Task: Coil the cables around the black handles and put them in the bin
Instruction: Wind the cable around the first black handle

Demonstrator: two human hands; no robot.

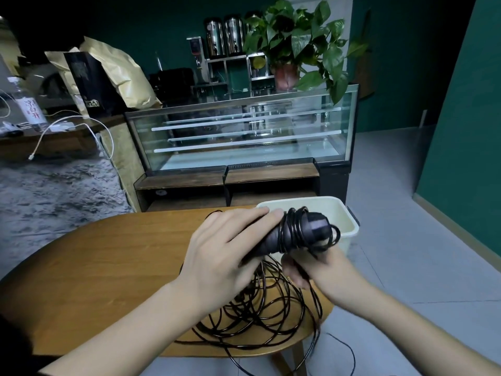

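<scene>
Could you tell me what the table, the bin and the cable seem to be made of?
Table: wood or wood veneer, visible grain, satin sheen. Bin: probably plastic, smooth, matte, off-white, with thin molded walls. Cable: glossy black sheath, likely plastic or rubber; highlights along its loops.

Left hand [229, 248]: bare, no glove, no ring to be seen on the fingers that show.
Right hand [322, 270]: bare, partly blurred; no ring or strap can be made out.
Forearms: both bare from wrist to the frame's lower edge, no sleeve over them.
Wrists: no watch, no band.
Fingernails: short and plain on the left hand.
</scene>
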